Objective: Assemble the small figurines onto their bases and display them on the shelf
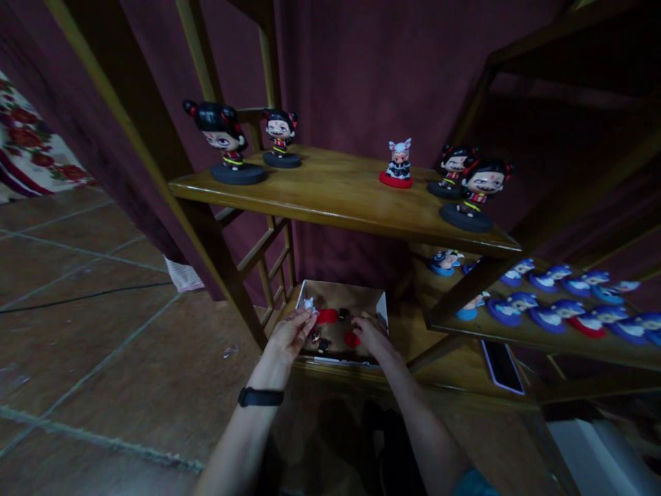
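My left hand [292,334] is closed around a small white-haired figurine [310,305] over the left side of a shallow cardboard box [343,288]. A red round base [326,316] lies in the box just right of that hand. My right hand [372,332] reaches in from the right, its fingers curled at the edge of another red round base [352,338], partly covering it. Small dark pieces [323,346] rest near the box's front left, and one more dark piece [343,314] lies between the hands. My fingertips on the right are dim.
Above the box, a wooden shelf [330,189] holds black-haired figurines [222,138] and a white-haired figurine on a red base [397,162]. Rows of blue-haired figurines [558,310] fill the lower right shelf. Below them lies a phone [502,365]. A wooden post [465,293] stands right of the box.
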The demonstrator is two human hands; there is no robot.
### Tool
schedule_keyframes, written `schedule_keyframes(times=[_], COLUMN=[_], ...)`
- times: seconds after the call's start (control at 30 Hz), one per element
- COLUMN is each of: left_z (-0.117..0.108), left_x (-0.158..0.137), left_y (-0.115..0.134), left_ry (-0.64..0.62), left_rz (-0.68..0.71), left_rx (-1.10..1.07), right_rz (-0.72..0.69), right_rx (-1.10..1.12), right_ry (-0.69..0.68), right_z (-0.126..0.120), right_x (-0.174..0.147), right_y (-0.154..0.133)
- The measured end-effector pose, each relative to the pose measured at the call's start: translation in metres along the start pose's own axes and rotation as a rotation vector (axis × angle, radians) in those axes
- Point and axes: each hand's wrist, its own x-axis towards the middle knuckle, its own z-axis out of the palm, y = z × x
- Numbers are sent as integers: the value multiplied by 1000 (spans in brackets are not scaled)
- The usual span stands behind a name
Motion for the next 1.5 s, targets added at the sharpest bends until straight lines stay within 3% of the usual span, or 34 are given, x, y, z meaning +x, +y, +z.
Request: schedule_keyframes(times=[0.23, 0.4, 0.5, 0.6, 0.7, 0.83, 0.97, 1.1, 1.2, 1.3, 1.4, 1.5], left_z=[-5, -3, -2, -3, -4, -1, 5, 8, 9, 10, 10, 8], left_x=[-1, -5, -7, -6, -5, -6, -10, -12, -11, -9, -8, -7], left_y=[-2, 0, 2, 2, 1, -1, -1, -5, -9, -12, -13, -10], left_ry=[-34, -2, -10, -40, -65, -117, -162, -189, -207, -219, -217, -184], left_rz=[-92, -153, -208, -251, -195, -107, -98, -49, -12, -12, -26, -39], left_rx=[-2, -28, -70, -94, -85, -69, -62, -13, 34, 51, 70, 81], right_rz=[-101, -140, -124, 16, 165, 242, 386, 482, 487, 430, 346, 342], right_rx=[-368, -344, -221, 95, 679, 1413, 1800, 2019, 2028, 1894, 1570, 1063], right_ry=[-191, -177, -169, -170, -113, -140, -225, -348, -328, -216, -114, -86], right_z=[6, 6, 8, 8, 4, -9, -14, -13, -12, -11, -7, -1], right_x=[-8, -8, -8, -4, 2, 2, -4, -7, -6, -3, 1, 3], right_y=[-10, -9, -11, -14, -20, -33, -42, -46, -46, -43, -35, -22])
